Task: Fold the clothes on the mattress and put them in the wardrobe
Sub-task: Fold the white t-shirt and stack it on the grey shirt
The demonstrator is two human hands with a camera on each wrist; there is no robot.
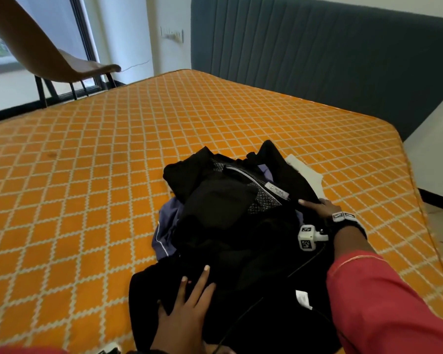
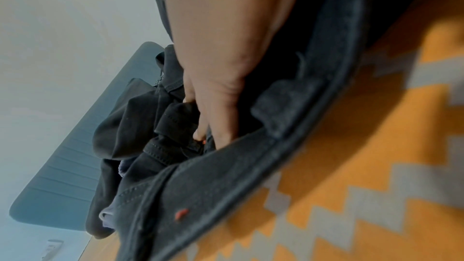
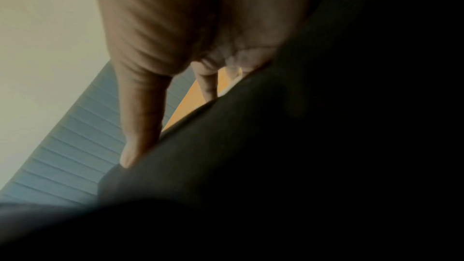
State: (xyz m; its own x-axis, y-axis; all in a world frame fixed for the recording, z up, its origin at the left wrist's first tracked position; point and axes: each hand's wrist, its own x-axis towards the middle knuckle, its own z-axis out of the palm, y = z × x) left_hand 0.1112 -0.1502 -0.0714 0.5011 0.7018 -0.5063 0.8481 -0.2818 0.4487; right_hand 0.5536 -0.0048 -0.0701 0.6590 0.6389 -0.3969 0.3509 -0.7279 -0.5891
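A heap of mostly black clothes (image 1: pixel 230 218) lies on the orange diamond-patterned mattress (image 1: pixel 100 162), near its front right. A blue-purple garment (image 1: pixel 166 226) and a white one (image 1: pixel 307 172) peek out from under the heap. My left hand (image 1: pixel 189 295) rests on the near black cloth with straight, spread fingers. In the left wrist view the left hand (image 2: pixel 216 94) lies against a black denim waistband (image 2: pixel 226 176) with a belt loop. My right hand (image 1: pixel 317 206) lies on the heap's right side, and the right hand (image 3: pixel 160 47) touches black cloth (image 3: pixel 276 146) with straight fingers.
A grey-blue padded headboard (image 1: pixel 317 47) runs behind the mattress. A tan chair (image 1: pixel 62 65) on black legs stands at the far left by a window. A white surface (image 1: pixel 440 149) sits past the mattress's right edge. Bare mattress stretches left of the heap.
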